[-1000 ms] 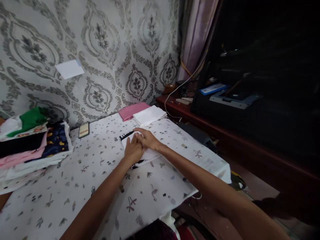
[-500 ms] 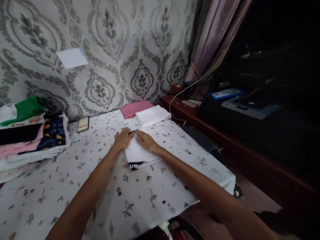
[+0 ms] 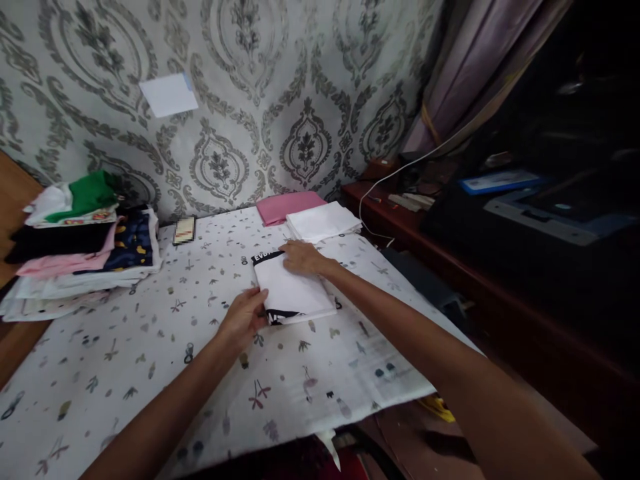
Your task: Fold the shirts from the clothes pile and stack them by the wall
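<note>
A white garment [image 3: 295, 290], folded into a flat rectangle, lies on the patterned sheet. Black trim with white lettering shows along its far edge and near left corner. My left hand [image 3: 245, 313] is closed on the left edge, thumb on top, the other fingers partly hidden beneath. At the far edge, my right hand [image 3: 303, 259] has its fingers bent together against the cloth by the trim. Just beyond are a folded white cloth [image 3: 325, 221] and a folded pink cloth [image 3: 287, 207].
A stack of folded clothes [image 3: 90, 253] stands at the left. Near the wall lies a small dark-edged card or phone [image 3: 184, 231]. A white cable [image 3: 395, 175] runs over the dark red wooden furniture [image 3: 425, 233] at the right. The patterned sheet [image 3: 165, 373] ends at the front right.
My left hand has slid from the far edge to the near left side of the garment. My right hand stays near the far edge, fingers more bent. The camera view has shifted left.
</note>
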A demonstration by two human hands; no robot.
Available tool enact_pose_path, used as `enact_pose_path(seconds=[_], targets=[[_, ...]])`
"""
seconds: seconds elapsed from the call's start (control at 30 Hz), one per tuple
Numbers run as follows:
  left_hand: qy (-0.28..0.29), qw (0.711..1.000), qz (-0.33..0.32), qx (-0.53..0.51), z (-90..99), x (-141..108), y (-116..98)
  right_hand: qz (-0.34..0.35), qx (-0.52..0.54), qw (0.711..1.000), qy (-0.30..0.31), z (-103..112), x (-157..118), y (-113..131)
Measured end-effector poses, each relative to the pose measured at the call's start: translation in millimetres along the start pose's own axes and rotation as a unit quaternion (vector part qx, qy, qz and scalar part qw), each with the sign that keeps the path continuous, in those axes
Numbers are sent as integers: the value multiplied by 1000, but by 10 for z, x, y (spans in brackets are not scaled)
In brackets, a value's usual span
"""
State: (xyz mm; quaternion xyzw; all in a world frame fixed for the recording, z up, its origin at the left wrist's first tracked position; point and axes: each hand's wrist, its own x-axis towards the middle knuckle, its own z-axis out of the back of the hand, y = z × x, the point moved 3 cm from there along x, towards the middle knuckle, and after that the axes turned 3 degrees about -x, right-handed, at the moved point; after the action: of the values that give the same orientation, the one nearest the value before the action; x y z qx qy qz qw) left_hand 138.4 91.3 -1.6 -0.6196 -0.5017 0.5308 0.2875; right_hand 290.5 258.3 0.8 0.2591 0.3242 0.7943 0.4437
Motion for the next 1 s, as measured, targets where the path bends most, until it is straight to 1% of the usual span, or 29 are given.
enact_pose_path(seconds=[0.03,0.07,0.13,0.2,0.3,0.4,0.47,0.5,0.57,0.67,0.73,0.77,0.87,0.93,1.0], targets=[[23,998,40,-35,-47,-64,10,2,-6,1000,12,20,35,19],[35,996,66,-49,-88,-113,9,4,-11,1000,23,42,62,42],[42,994,90,-53,-145,-177,-5,3,-19,999,38,93,89,89],[36,993,101,-43,-152,-220,-15,1,-22,999,45,162,66,122],[38,993,109,-20,-72,-259,-41,2,-6,999,48,307,-70,108],[41,994,98,-4,27,-220,-146,-6,38,999,37,505,-282,4],[33,996,85,4,28,-119,-269,-20,74,997,10,662,-406,-107],[31,996,78,6,-5,-43,-341,-30,90,995,-10,746,-448,-171],[29,998,57,4,-142,158,-500,-54,114,990,-63,920,-479,-316],[23,1000,-11,0,-470,552,-760,-101,129,974,-157,1170,-401,-558],[11,998,-59,1,-708,848,-914,-132,128,959,-216,1316,-297,-718],[5,997,-73,3,-821,1000,-976,-147,123,951,-242,1383,-239,-793],[-12,995,-95,16,-1098,1457,-1094,-183,93,929,-307,1564,-67,-989],[-23,994,-103,36,-1228,1745,-1120,-205,63,917,-336,1664,30,-1096],[-34,992,-107,62,-1321,2006,-1107,-224,32,908,-353,1735,106,-1184]])
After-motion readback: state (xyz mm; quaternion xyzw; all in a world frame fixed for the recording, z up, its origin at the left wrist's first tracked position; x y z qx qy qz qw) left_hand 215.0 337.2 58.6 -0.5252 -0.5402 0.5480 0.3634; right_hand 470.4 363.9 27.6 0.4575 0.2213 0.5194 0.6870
